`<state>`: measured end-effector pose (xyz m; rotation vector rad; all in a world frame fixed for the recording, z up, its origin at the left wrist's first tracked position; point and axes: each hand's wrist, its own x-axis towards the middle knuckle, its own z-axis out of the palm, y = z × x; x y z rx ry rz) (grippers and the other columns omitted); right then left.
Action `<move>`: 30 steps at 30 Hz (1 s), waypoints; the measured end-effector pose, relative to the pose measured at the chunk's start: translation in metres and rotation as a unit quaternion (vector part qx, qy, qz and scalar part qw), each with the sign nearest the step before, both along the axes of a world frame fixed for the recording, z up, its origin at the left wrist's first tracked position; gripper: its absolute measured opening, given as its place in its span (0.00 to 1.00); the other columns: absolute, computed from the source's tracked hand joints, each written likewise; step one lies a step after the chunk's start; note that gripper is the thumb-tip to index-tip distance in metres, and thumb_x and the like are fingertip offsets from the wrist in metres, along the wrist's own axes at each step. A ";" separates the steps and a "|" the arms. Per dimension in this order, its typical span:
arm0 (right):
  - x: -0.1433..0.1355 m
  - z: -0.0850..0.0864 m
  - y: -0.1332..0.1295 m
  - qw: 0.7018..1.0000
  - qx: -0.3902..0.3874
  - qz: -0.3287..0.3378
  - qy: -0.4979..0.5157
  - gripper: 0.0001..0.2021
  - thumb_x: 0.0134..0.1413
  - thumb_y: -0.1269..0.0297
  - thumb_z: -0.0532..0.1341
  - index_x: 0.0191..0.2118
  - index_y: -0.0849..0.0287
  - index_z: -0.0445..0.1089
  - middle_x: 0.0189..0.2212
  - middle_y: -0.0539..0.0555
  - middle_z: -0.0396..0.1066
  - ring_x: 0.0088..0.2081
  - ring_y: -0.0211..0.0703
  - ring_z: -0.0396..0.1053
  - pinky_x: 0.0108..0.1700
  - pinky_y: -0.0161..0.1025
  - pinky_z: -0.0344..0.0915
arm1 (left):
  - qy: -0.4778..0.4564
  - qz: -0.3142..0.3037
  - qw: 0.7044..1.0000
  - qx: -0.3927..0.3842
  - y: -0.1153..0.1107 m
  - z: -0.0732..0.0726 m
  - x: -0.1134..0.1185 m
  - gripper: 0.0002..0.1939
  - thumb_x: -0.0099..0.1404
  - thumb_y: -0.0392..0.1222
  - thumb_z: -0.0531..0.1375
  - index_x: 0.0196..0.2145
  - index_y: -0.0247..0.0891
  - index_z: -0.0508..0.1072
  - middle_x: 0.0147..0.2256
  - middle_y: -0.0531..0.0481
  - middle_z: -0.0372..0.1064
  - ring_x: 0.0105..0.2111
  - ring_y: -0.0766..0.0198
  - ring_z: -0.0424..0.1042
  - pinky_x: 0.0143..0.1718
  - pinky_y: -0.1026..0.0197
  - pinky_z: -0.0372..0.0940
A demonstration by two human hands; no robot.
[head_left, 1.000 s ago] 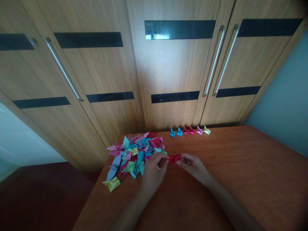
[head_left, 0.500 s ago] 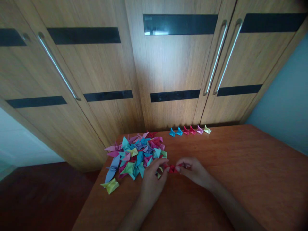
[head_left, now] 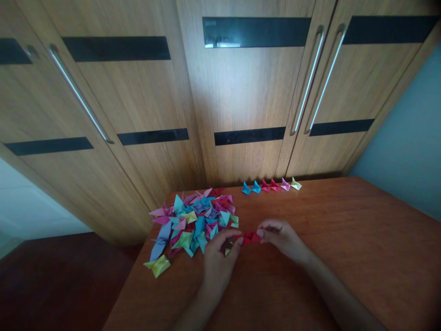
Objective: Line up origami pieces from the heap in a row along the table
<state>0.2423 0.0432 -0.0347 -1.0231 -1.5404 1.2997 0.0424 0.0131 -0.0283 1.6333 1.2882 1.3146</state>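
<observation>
A red folded paper piece (head_left: 250, 237) is stretched between my two hands, just above the table. My left hand (head_left: 222, 257) pinches its left end between thumb and forefinger. Its right end is pinched by the fingertips of my right hand (head_left: 280, 239). Left of my left hand lies a heap of folded paper pieces (head_left: 200, 225) in pink, blue, green, red and purple. A yellow-green paper piece (head_left: 157, 265) rests at the heap's near left corner.
Along the back edge of the wooden table (head_left: 344, 248) stands a row of small folded papers: blue, red, a pink one (head_left: 285, 185) and a pale yellow one (head_left: 296, 184). Behind rises a wooden wardrobe (head_left: 241, 92) with long metal handles.
My right hand has shifted slightly up and to the right, and more of the red paper shows between my hands. The view has tilted slightly.
</observation>
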 end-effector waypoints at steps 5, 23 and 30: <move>0.051 0.007 0.017 0.976 0.101 -0.192 -0.024 0.15 0.51 0.53 0.62 0.26 0.60 0.70 0.23 0.50 0.68 0.26 0.35 0.64 0.30 0.32 0.62 | -0.006 -0.059 0.998 -0.010 -0.012 -0.008 0.010 0.10 0.64 0.39 0.56 0.42 0.38 0.73 0.33 0.49 0.75 0.33 0.64 0.73 0.36 0.64 0.67; 0.215 -0.055 0.116 0.725 -0.112 -0.469 -0.491 0.23 0.49 0.46 0.57 0.45 0.55 0.74 0.40 0.65 0.73 0.41 0.61 0.71 0.36 0.49 0.66 | 0.145 -0.213 0.964 -0.061 -0.025 -0.025 0.028 0.12 0.60 0.31 0.55 0.36 0.41 0.76 0.31 0.53 0.75 0.31 0.67 0.72 0.36 0.68 0.62; 0.208 -0.057 0.142 0.717 -0.090 -0.458 -0.519 0.22 0.51 0.49 0.55 0.45 0.57 0.73 0.38 0.68 0.72 0.39 0.61 0.71 0.35 0.49 0.66 | 0.154 -0.207 0.965 -0.052 -0.025 -0.024 0.027 0.11 0.61 0.32 0.55 0.37 0.42 0.76 0.32 0.52 0.75 0.33 0.65 0.72 0.39 0.66 0.63</move>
